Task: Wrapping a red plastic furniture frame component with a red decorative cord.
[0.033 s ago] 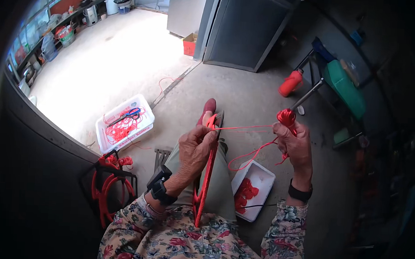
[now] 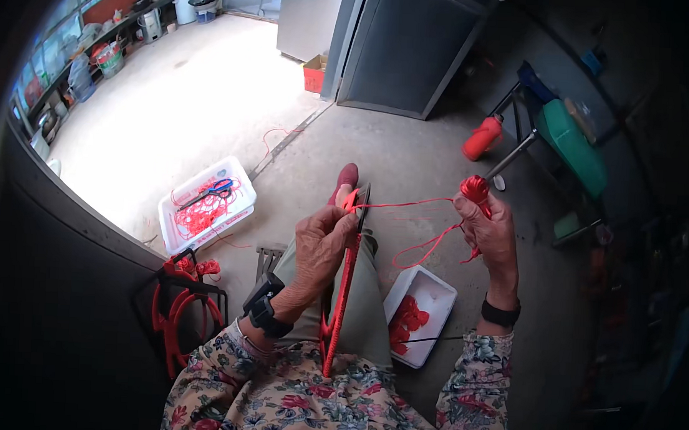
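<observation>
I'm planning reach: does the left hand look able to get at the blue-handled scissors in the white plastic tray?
Probably not without letting go: the left hand pinches a red braided band, though the blue-handled scissors lie uncovered on tangled red cord.

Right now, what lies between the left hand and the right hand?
In the head view, a thin red cord spans from left hand to right hand, with a red loop below.

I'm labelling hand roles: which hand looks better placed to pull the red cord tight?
Probably the right hand: it grips the red bundle, and the red cord runs from there toward the red band that the left hand seems to steady.
</observation>
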The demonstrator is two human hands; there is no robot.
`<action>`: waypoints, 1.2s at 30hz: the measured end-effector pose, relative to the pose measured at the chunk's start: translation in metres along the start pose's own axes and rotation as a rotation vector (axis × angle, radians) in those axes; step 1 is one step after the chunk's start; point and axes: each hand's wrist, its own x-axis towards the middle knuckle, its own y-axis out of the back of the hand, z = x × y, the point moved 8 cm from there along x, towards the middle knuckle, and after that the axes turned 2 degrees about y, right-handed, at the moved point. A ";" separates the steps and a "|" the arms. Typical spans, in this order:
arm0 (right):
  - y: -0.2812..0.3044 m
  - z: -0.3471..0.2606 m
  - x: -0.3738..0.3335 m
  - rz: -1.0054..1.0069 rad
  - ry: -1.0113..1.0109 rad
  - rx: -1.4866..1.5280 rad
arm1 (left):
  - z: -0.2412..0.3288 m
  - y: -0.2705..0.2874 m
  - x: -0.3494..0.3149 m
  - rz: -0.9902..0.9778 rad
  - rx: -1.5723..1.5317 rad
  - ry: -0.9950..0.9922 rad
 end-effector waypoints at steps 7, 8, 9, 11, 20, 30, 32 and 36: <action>-0.056 0.034 -0.024 -0.227 -0.084 -0.013 | -0.032 0.012 0.016 -0.021 -0.272 0.354; -0.072 0.027 -0.031 -0.315 -0.062 0.005 | -0.033 0.012 0.019 -0.036 -0.277 0.348; -0.088 0.023 -0.036 -0.409 -0.039 0.028 | -0.031 0.015 0.020 -0.033 -0.268 0.351; -0.105 0.046 -0.037 -0.471 -0.081 -0.005 | -0.023 0.016 0.023 -0.026 -0.272 0.365; -0.129 0.037 -0.008 -0.294 0.094 -0.051 | -0.022 0.006 0.018 -0.312 -0.230 0.142; -0.164 0.070 0.014 -0.307 0.121 0.235 | -0.011 0.022 0.019 -0.254 0.077 0.011; -0.153 0.044 0.008 -0.296 0.198 0.143 | -0.005 0.031 0.021 -0.176 0.194 -0.014; -0.125 0.014 -0.001 -0.108 0.249 0.016 | 0.018 0.042 0.019 -0.042 0.221 -0.039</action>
